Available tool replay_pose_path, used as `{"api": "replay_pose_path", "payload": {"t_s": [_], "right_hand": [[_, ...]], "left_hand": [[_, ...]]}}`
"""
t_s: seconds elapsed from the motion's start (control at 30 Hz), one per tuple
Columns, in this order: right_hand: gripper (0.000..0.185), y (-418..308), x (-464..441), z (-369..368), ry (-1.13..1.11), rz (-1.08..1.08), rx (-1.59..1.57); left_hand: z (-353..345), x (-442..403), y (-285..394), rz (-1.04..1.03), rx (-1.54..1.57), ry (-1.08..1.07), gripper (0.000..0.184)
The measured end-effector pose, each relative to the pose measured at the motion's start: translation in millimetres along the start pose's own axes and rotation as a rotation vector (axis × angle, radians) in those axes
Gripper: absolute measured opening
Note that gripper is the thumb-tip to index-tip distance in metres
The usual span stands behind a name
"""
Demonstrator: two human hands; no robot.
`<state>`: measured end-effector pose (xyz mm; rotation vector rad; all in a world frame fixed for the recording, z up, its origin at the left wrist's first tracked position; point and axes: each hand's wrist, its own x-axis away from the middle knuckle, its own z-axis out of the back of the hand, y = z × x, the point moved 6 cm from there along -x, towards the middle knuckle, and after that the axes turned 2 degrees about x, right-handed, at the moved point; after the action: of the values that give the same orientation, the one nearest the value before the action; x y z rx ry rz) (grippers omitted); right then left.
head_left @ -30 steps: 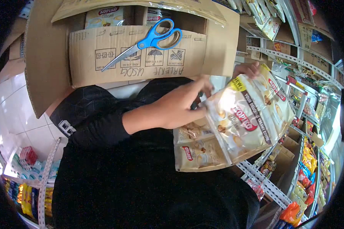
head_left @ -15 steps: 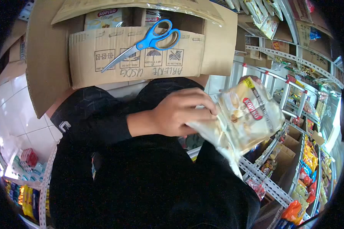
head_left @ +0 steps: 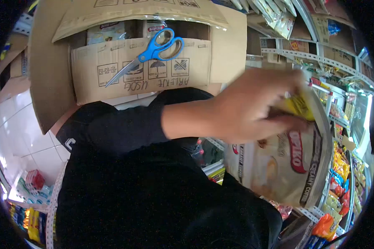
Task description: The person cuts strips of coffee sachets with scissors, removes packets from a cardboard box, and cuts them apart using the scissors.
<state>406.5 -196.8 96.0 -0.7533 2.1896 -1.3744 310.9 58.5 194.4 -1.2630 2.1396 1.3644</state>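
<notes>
My left hand, blurred by motion, reaches across from the left with its fingers closed on the top edge of a cream Kopiko pack. The pack hangs at the right, with its printed front towards me and another panel beside it. My right hand does not show. Blue-handled scissors lie on the front flap of an open cardboard box, blades pointing down-left. Inside the box are more Kopiko packs.
Shelves of snack packets stand along the right, with a white perforated rail above. At the lower left, another rack holds yellow and dark packets. White floor tiles show at the left.
My left hand has moved right and up to the pack's top edge. The pack has turned and swung lower right. My right hand, partly visible before, is out of sight. The box appears slightly lower and further left.
</notes>
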Motion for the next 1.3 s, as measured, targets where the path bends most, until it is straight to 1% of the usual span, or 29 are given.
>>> {"api": "replay_pose_path", "payload": {"t_s": [0.07,0.17,0.23,0.27,0.3,0.4,0.43,0.5,0.53,0.57,0.6,0.63,0.7,0.73,0.8,0.83,0.93,0.97,1.0,1.03,1.07,1.13,1.17,1.2,1.27,1.3], "right_hand": [[0.064,-9,16,3,-0.022,0.001,0.042],[0.067,-21,32,6,-0.06,-0.015,0.107],[0.07,-29,40,9,-0.117,-0.041,0.141],[0.071,-31,43,11,-0.151,-0.061,0.152],[0.072,-31,45,13,-0.193,-0.08,0.166],[0.076,-24,56,20,-0.31,-0.158,0.233],[0.077,-16,60,26,-0.308,-0.205,0.267],[0.08,-1,65,31,-0.242,-0.33,0.343],[0.081,5,67,39,-0.129,-0.444,0.366],[0.084,10,69,43,-0.011,-0.556,0.375],[0.08,8,55,16,0.024,-0.555,0.44],[0.076,4,53,9,-0.021,-0.619,0.516],[0.07,-5,50,4,-0.115,-0.743,0.674],[0.066,-7,47,-2,-0.163,-0.751,0.718],[0.058,-9,40,-18,-0.267,-0.771,0.807],[0.053,-10,33,-30,-0.264,-0.734,0.822],[0.065,-17,37,-22,-0.195,-0.7,0.936],[0.062,-29,38,-24,-0.115,-0.619,0.936],[0.048,-43,36,-35,-0.102,-0.593,0.882],[0.046,-61,43,-26,-0.057,-0.419,0.868],[0.045,-81,54,-17,-0.009,-0.245,0.851],[0.042,-125,61,-30,0.158,-0.004,1.06],[0.041,-142,63,-37,0.255,0.134,1.133],[0.041,-154,64,-43,0.319,0.247,1.135],[0.04,-169,59,-53,0.412,0.452,1.076],[0.04,-171,53,-57,0.43,0.513,1.033]], "left_hand": [[-29,-8,-6,0.017,0.026,-0.135,0.029],[-54,-20,-11,0.048,-0.076,-0.121,0.023],[-65,-32,-25,0.151,-0.079,-0.108,0.02],[-66,-40,-32,0.201,-0.083,-0.097,0.019],[-64,-48,-34,0.152,-0.202,-0.05,0.021],[-55,-68,-42,0.154,-0.241,0.086,0.023],[-52,-74,-44,0.117,-0.301,0.087,0.029],[-40,-84,-48,0.152,-0.235,0.206,0.021],[-34,-88,-51,0.171,-0.203,0.265,0.018],[-27,-90,-54,0.283,-0.214,0.154,0.032],[-15,-90,-45,0.194,-0.153,0.141,0.033],[-3,-91,-37,0.103,-0.089,0.126,0.034],[0,-96,-26,0.055,-0.111,0.201,0.028],[1,-98,-21,0.031,-0.123,0.238,0.025],[10,-108,-35,0.133,-0.12,0.272,0.024],[11,-108,-43,0.001,-0.168,0.306,0.024],[19,-110,-50,0.069,-0.187,0.34,0.035],[21,-110,-48,0.112,-0.18,0.343,0.039],[26,-110,-39,0.186,-0.15,0.334,0.045],[27,-111,-35,0.259,-0.121,0.323,0.05],[27,-112,-47,0.279,-0.157,0.305,0.055],[27,-114,-84,0.312,-0.225,0.266,0.063],[21,-107,-83,0.34,-0.276,0.253,0.058],[16,-99,-77,0.368,-0.326,0.239,0.054],[3,-71,-89,0.789,-0.292,0.047,0.058],[-2,-64,-99,0.807,-0.257,-0.013,0.077]]}}
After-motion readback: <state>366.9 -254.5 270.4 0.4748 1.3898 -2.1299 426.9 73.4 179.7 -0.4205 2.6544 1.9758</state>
